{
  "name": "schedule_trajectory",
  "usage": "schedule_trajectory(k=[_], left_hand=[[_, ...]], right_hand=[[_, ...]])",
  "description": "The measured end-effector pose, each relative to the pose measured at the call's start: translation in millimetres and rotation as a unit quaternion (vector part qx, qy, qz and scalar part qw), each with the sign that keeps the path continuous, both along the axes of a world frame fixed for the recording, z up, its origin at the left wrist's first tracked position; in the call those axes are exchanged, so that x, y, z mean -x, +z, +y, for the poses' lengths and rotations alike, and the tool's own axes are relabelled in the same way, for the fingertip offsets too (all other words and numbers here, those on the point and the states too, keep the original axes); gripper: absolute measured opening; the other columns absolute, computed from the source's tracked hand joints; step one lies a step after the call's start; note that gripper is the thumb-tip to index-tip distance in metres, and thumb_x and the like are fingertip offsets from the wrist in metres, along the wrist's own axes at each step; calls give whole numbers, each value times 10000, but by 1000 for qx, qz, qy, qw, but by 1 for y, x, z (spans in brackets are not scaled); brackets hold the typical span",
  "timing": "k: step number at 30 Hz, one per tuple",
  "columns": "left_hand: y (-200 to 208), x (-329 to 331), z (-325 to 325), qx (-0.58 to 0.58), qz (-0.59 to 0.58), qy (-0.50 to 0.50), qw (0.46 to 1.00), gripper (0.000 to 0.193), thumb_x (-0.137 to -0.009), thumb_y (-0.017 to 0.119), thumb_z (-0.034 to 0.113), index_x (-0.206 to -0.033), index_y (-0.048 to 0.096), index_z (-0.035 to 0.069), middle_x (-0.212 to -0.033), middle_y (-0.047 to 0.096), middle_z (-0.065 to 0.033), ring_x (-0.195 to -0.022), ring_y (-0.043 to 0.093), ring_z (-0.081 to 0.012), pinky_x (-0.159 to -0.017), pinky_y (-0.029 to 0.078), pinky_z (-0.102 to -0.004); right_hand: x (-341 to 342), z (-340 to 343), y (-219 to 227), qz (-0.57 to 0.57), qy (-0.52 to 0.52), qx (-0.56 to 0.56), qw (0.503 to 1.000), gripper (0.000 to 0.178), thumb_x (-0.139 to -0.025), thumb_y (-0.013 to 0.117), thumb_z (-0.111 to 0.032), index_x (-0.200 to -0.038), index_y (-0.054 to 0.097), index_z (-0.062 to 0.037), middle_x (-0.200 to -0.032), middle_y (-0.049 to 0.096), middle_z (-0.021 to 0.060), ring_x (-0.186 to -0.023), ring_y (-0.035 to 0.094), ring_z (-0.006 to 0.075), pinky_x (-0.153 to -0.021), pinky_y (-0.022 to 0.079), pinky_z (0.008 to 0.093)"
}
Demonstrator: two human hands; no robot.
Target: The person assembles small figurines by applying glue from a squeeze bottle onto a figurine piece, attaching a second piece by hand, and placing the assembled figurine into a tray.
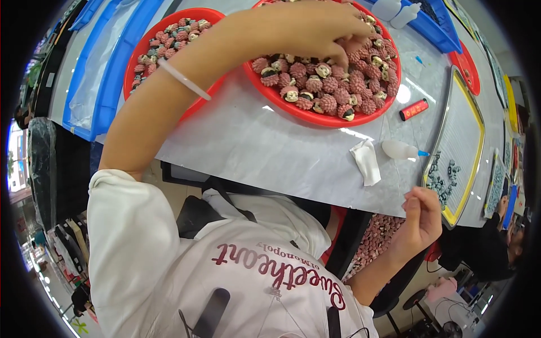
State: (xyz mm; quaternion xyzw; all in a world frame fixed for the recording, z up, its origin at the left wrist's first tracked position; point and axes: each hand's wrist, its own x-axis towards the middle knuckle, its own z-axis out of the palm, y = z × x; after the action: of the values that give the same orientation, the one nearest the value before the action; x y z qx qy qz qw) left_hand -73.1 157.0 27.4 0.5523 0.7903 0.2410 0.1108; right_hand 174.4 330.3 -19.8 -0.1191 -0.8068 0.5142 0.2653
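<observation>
My left hand [324, 29] reaches over a round red tub [307, 116] full of small pinkish-red, bumpy figures [329, 84] with cream and black parts. Its thumb and fingers are bent down among the figures and stand apart, with no piece visible between them. My right hand [421, 222] hovers beyond the table's near edge at the right. The fingers there are curled and the thumb presses toward them; whatever they may hold is too small to make out. Closest to this hand is a yellow-rimmed tray [465, 188] with small dark grey-green pieces [442, 181] at its near end.
A second red tub [132, 73] of similar figures stands at the left, beside a blue bin [110, 107]. On the grey table lie a white squeeze bottle [398, 150] with a blue tip, a white tissue [366, 162] and a red cylinder [414, 110]. More white bottles [404, 16] stand far right.
</observation>
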Motion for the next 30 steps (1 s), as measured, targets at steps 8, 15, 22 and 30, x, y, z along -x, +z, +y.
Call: schedule_trajectory(k=[8,15,22,30], left_hand=[[-13,-55,-19,-214,-203,76,952,129,-768,492,73,-856,522,-15,-839,553,-88,-725,536,-156,-654,413,-241],[-53,-130,-34,-414,-515,118,742,221,-691,647,142,-820,498,41,-846,538,-121,-769,539,-173,-621,441,-264],[-73,-157,-21,-413,-640,149,631,290,-724,616,257,-902,499,59,-893,537,-137,-779,546,-183,-615,449,-253],[-75,-164,-18,-395,-646,137,638,319,-739,598,270,-925,499,30,-889,539,-154,-725,563,-171,-583,459,-208]], right_hand=[[39,10,-17,-49,0,-97,994,212,-695,559,9,-901,529,49,-919,555,97,-766,502,138,-728,376,236],[31,2,-6,-11,59,99,993,346,-745,595,-182,-971,516,68,-893,550,112,-755,514,141,-701,389,237],[12,-1,19,35,37,42,998,511,-614,704,-320,-920,506,37,-850,549,153,-732,536,180,-667,408,244],[10,-6,23,37,82,95,991,472,-710,599,-356,-905,479,56,-806,503,177,-775,500,237,-692,403,296]])
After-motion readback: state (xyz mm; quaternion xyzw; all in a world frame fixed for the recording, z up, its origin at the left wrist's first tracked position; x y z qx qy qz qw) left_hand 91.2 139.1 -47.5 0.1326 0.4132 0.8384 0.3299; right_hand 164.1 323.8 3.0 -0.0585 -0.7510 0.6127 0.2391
